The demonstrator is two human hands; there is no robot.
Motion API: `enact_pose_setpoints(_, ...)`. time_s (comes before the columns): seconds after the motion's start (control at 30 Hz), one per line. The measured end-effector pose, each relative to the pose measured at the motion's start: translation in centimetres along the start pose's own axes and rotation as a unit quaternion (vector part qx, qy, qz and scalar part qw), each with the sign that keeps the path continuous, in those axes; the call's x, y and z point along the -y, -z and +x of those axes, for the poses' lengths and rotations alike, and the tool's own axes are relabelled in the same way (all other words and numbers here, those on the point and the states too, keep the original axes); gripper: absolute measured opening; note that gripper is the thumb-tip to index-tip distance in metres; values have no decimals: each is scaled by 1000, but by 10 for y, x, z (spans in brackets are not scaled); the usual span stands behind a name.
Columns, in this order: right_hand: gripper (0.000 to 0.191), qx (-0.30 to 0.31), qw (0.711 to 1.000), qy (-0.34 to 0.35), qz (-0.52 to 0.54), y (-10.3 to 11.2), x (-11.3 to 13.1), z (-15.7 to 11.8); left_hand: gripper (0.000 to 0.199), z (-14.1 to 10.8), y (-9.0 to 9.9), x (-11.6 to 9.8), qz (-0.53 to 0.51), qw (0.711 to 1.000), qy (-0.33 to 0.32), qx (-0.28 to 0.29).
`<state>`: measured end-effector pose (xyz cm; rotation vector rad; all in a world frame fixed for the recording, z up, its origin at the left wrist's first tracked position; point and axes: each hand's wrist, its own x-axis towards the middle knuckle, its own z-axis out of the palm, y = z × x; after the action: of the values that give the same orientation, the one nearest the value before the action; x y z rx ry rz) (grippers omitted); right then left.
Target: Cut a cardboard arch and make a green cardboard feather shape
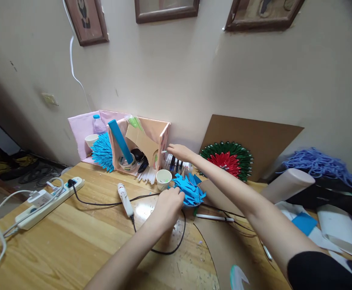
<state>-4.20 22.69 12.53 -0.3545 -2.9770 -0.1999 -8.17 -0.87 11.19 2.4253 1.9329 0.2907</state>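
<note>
My left hand is closed, its fingers pressed together against the left edge of a heap of folded blue paper pieces. What lies between those fingertips is hidden. Farther back, my right hand reaches to the right side wall of a pink box. A short thin white stick shows at its fingertips. Below that hand lie several pens and white sticks. Just behind my left hand stands a paper cup with small green bits inside.
A glue gun with a black cord lies on the wooden table. At the left is a power strip. A brown board leans on the wall behind a green and red flower. A white pen lies front right.
</note>
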Motion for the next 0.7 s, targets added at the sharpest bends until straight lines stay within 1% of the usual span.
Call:
enact_pose_setpoints(0.07, 27, -21, 999, -24, 17, 24, 12, -34, 18, -4, 6, -6, -47, 993, 67, -80)
enact_pose_setpoints(0.1, 27, -26, 998, -25, 59, 36, 21, -56, 22, -6, 8, -10, -66, 984, 102, -130)
enact_pose_setpoints(0.13, 26, -12, 995, -22, 95, 46, 32, -80, 26, -8, 9, -15, -75, 973, 127, -177)
enact_pose_setpoints(0.17, 25, 18, 992, -20, 124, 55, 43, -105, 30, -9, 9, -21, -72, 965, 136, -211)
enact_pose_setpoints(0.2, 26, 50, 988, -30, 140, 62, 56, -130, 33, -11, 7, -27, -60, 963, 131, -227)
enact_pose_setpoints(0.23, 28, 69, 986, -58, 142, 67, 69, -153, 35, -12, 4, -34, -42, 967, 110, -226)
enact_pose_setpoints(0.3, 30, 84, 981, -115, 129, 72, 96, -193, 28, -16, -4, -51, -4, 981, 49, -185)
enact_pose_setpoints(0.4, 28, 109, 976, -137, 126, 70, 130, -235, 13, -23, -19, -79, 44, 989, -20, -140)
enact_pose_setpoints(0.47, 27, 107, 978, -131, 118, 65, 146, -258, 13, -31, -26, -94, 50, 989, -69, -117)
enact_pose_setpoints(0.53, 24, 99, 985, -93, 109, 58, 153, -283, 18, -41, -30, -101, 19, 991, -106, -74)
enact_pose_setpoints(0.57, 22, 92, 988, -71, 104, 54, 153, -299, 20, -48, -32, -100, -13, 993, -112, -42)
enact_pose_setpoints(0.6, 21, 79, 991, -53, 95, 49, 151, -315, 23, -56, -33, -98, -48, 994, -97, -4)
enact_pose_setpoints(0.63, 24, 51, 993, -56, 87, 44, 147, -333, 27, -64, -34, -93, -89, 993, -70, 44)
enact_pose_setpoints(0.67, 26, 19, 992, -91, 89, 39, 143, -350, 31, -72, -35, -87, -131, 988, -32, 79)
enact_pose_setpoints(0.7, 28, -7, 985, -141, 102, 34, 139, -366, 34, -78, -37, -81, -161, 982, 14, 95)
